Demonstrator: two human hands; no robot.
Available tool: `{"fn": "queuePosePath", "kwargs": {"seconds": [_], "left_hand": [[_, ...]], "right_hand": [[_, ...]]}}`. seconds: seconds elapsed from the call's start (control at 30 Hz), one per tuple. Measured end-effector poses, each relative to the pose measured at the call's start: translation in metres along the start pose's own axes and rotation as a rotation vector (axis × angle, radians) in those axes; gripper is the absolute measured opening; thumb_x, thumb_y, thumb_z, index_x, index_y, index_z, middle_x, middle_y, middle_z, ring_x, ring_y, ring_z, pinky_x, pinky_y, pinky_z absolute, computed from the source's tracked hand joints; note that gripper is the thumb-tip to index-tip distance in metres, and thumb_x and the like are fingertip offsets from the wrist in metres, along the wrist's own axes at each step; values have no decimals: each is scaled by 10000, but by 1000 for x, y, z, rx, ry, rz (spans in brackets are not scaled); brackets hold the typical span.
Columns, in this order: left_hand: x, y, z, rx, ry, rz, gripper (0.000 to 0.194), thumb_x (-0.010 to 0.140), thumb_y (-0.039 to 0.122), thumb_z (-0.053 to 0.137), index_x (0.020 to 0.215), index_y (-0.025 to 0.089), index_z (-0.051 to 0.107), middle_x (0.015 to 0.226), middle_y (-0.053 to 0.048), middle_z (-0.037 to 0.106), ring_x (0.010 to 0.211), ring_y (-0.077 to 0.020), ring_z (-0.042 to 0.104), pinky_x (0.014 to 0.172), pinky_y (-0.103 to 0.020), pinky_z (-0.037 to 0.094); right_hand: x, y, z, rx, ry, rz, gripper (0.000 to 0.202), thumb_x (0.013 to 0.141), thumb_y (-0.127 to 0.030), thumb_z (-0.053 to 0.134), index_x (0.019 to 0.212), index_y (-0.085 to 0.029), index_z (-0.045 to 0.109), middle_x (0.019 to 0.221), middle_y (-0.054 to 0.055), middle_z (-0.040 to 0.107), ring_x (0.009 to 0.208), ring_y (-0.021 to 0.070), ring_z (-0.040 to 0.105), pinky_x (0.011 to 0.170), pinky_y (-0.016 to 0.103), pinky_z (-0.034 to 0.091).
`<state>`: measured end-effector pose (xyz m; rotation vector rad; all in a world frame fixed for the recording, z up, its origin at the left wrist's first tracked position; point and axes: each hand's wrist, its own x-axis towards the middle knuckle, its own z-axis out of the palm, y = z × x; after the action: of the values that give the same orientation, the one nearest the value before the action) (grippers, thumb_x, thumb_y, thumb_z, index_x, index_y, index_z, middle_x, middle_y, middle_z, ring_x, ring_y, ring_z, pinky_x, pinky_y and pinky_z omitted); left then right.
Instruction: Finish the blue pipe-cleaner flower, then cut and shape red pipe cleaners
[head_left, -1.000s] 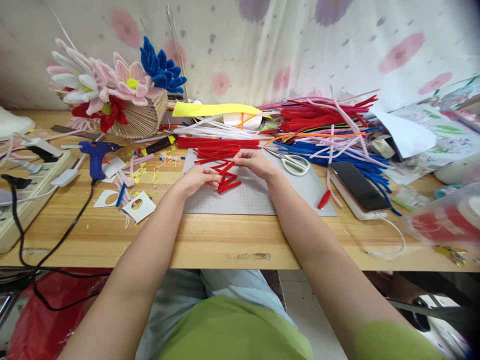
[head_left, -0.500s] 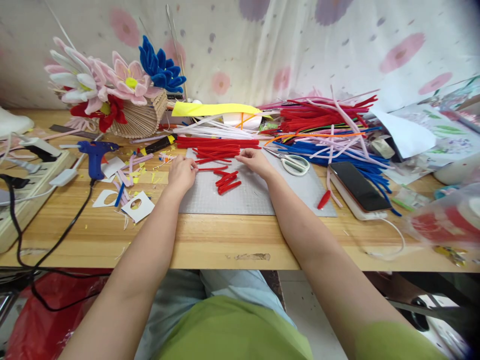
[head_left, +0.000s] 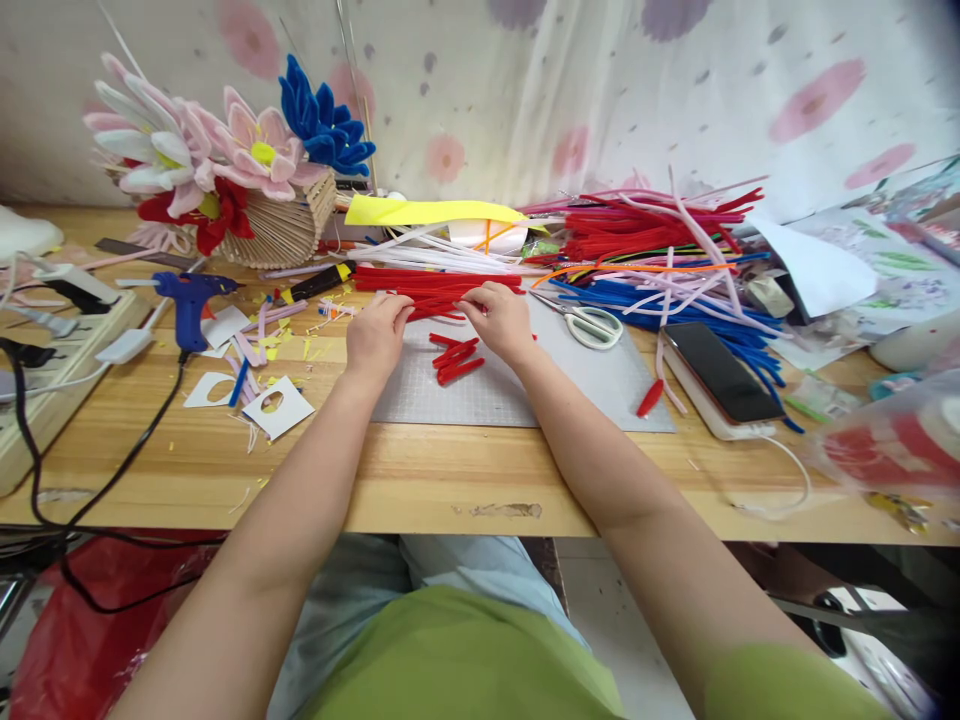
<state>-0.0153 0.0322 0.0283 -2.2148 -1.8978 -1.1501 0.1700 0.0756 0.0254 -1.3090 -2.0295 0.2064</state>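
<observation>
My left hand (head_left: 377,332) is closed, its fingertips pinched at the left end of the red pipe cleaners (head_left: 429,302) on the grey cutting mat (head_left: 480,402). Opposite it, my right hand (head_left: 498,318) pinches at their right side, a bit of red showing by the fingertips. Exactly which stem each hand grips is too small to tell. Several short folded red pieces (head_left: 459,370) lie on the mat between my forearms. Longer red stems (head_left: 375,280) lie behind my hands. A red petal-shaped piece (head_left: 650,398) rests on the mat's right part.
Scissors (head_left: 592,327) lie right of my right hand. A phone (head_left: 721,373) sits farther right. On the left are a blue glue gun (head_left: 190,310), paper scraps (head_left: 277,407) and a power strip (head_left: 67,390). Fuzzy flowers (head_left: 262,155) and blue stems (head_left: 735,320) stand or lie behind.
My left hand has moved right and slightly up, my right hand slightly left, so they are closer together. The red stem beside my left fingertips no longer shows there.
</observation>
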Motion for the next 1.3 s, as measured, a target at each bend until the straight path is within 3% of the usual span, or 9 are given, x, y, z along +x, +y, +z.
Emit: {"fn": "queuePosePath", "kwargs": {"seconds": [0.13,0.27,0.4,0.53,0.8,1.0,1.3], "left_hand": [[1,-3,0,-119,-26,-158,174,847,286,535,907,198,672,1006,-66,679,993,-204,600,890,-310,429],[-1,9,9,-611,-144,-486,151,835,254,543,850,148,649,869,-56,698,841,-166,660,774,-291,509],[-5,27,17,-984,-297,-730,94,821,195,572,819,116,623,775,-46,698,698,-132,674,640,-252,544],[-9,36,16,-1055,-405,-755,43,787,150,618,782,108,614,760,-47,703,689,-136,686,628,-238,552],[-9,35,13,-1039,-488,-737,36,808,144,599,800,110,588,752,-46,706,645,-125,688,551,-188,522],[-10,31,16,-1069,-503,-704,20,803,119,597,817,113,610,793,-53,715,654,-128,690,588,-216,537],[-11,27,16,-1087,-533,-685,156,686,161,731,809,109,651,779,-61,714,673,-144,687,616,-240,542]], "right_hand": [[2,0,5,390,-23,123,184,830,-344,540,776,-184,611,701,5,573,675,136,520,644,269,380],[0,-3,9,772,-210,204,252,764,-411,623,801,-204,484,574,-61,475,545,90,458,539,221,348],[-3,-4,5,953,-386,307,414,673,-483,697,771,-208,403,553,-74,520,492,63,444,471,183,297],[-3,-5,-1,1010,-433,340,451,631,-487,727,754,-199,402,535,-75,552,460,47,437,457,171,291],[-4,-2,3,971,-473,317,419,636,-454,729,756,-194,424,537,-58,572,460,58,459,444,176,294],[-5,-2,5,941,-459,323,408,644,-451,725,754,-199,424,540,-57,571,464,68,472,448,188,304],[-5,2,7,901,-488,310,425,634,-479,728,729,-206,416,542,-55,581,468,73,464,442,196,287]]}}
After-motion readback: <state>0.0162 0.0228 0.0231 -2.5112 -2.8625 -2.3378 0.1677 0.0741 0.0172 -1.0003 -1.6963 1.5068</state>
